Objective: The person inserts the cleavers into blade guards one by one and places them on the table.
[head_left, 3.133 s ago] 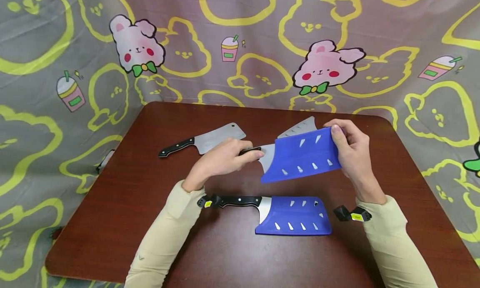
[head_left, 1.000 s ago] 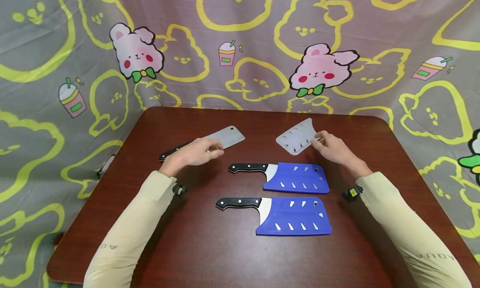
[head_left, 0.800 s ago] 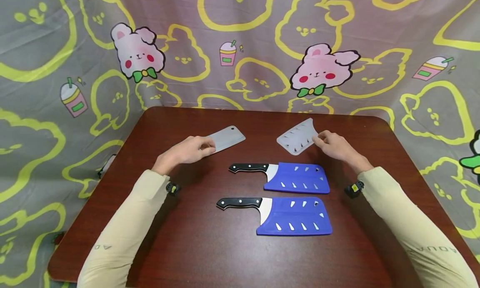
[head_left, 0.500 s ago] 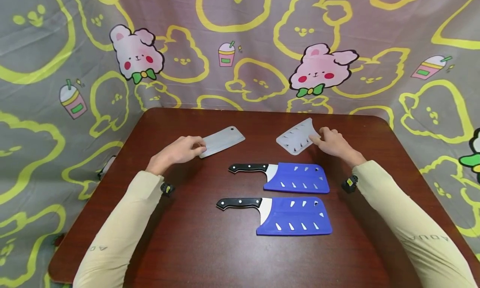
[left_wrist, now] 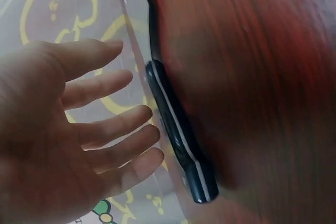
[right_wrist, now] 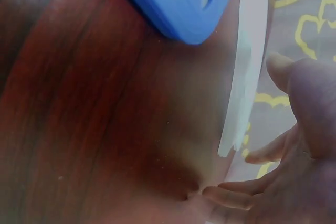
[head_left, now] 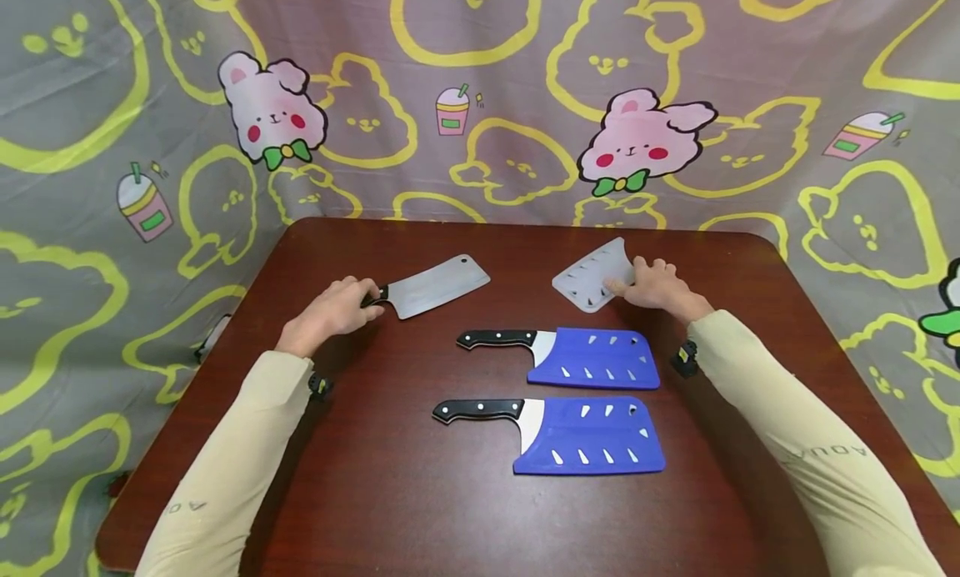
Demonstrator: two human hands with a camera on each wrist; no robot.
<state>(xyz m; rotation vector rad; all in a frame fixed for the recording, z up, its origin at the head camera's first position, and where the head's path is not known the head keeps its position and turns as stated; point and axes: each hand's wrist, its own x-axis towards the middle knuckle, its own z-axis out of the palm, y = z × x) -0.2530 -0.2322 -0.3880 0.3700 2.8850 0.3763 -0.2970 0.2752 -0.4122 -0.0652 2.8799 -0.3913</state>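
Note:
A bare cleaver [head_left: 438, 287] with a black handle [left_wrist: 181, 129] lies at the back left of the table. My left hand [head_left: 333, 312] hovers over that handle, and in the left wrist view its loosely bent fingers are apart from it. At the back right lies a white slotted blade guard [head_left: 596, 273]. Beside its right end is my right hand [head_left: 652, 287]; in the right wrist view thumb and fingers spread around the guard [right_wrist: 247, 66] without gripping it. Two cleavers in blue guards lie in front, one nearer [head_left: 592, 435] and one farther [head_left: 596, 358].
The brown table [head_left: 465, 519] has rounded corners and carries all the cleavers. A patterned cloth [head_left: 517, 52] hangs behind it and along both sides. The farther blue-guarded cleaver lies between my two hands and closer to me.
The cleaver in the blue guard that both hands held now lies on the table. My left hand has moved left along the bare cleaver to its handle; my right hand has shifted slightly over the white guard.

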